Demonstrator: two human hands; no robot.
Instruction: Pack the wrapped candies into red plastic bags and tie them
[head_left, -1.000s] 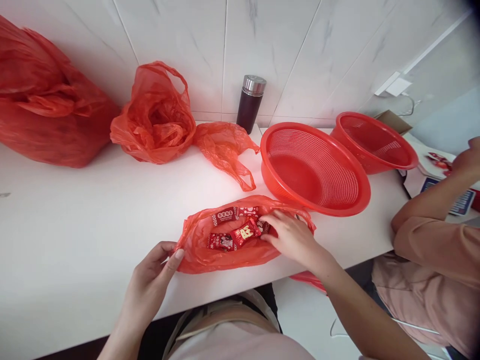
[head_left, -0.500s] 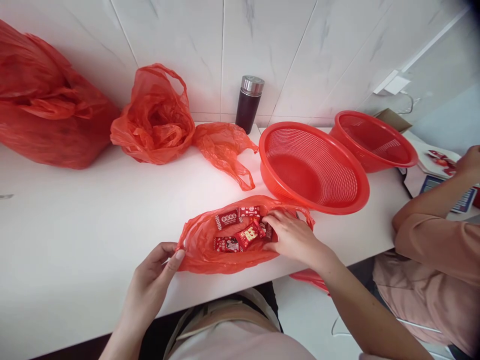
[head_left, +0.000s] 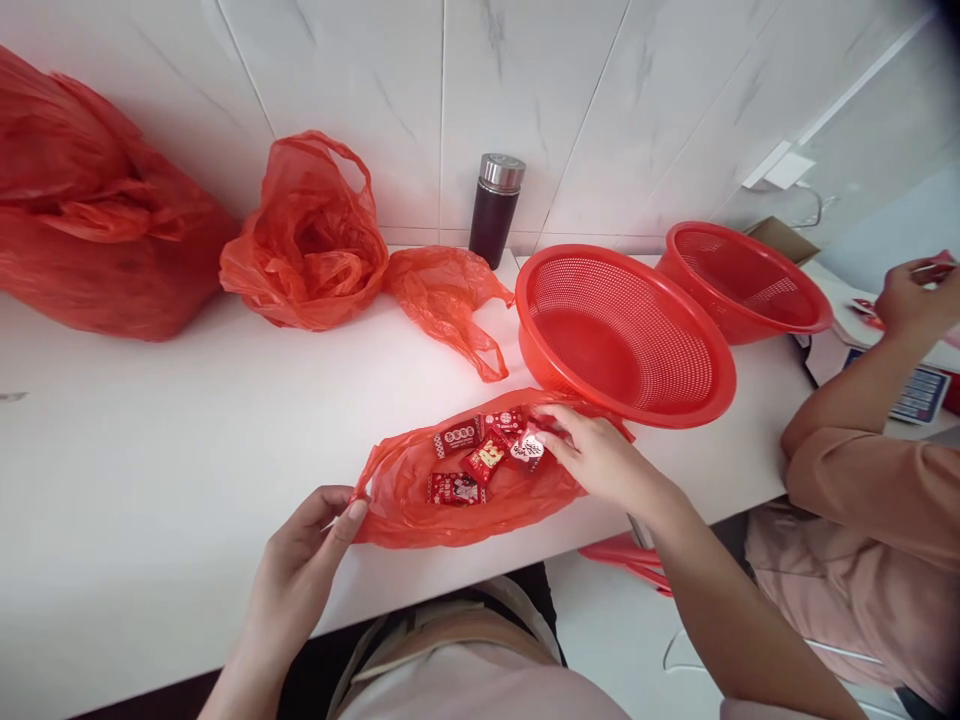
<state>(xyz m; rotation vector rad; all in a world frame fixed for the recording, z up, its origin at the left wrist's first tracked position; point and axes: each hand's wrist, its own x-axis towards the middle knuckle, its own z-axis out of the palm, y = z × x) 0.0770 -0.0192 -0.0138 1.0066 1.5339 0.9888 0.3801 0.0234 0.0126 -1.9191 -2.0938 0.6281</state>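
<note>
A flat red plastic bag (head_left: 420, 500) lies open near the white counter's front edge, with several small red wrapped candies (head_left: 480, 455) on it. My left hand (head_left: 307, 550) pinches the bag's left edge. My right hand (head_left: 596, 455) is closed on a candy (head_left: 527, 445) at the bag's right end, lifted slightly above the others. A large red perforated basket (head_left: 705, 400) stands just behind my right hand.
A second red basket (head_left: 806, 320) sits further right. Three more red bags (head_left: 307, 240) lie along the tiled wall, with a dark flask (head_left: 493, 210) between them and the baskets. Another person's arm (head_left: 847, 400) reaches over a scale at the right.
My right hand has drawn back to the right and up out of the candy pile with one candy in its fingers. The other person's hand has risen at the right edge.
</note>
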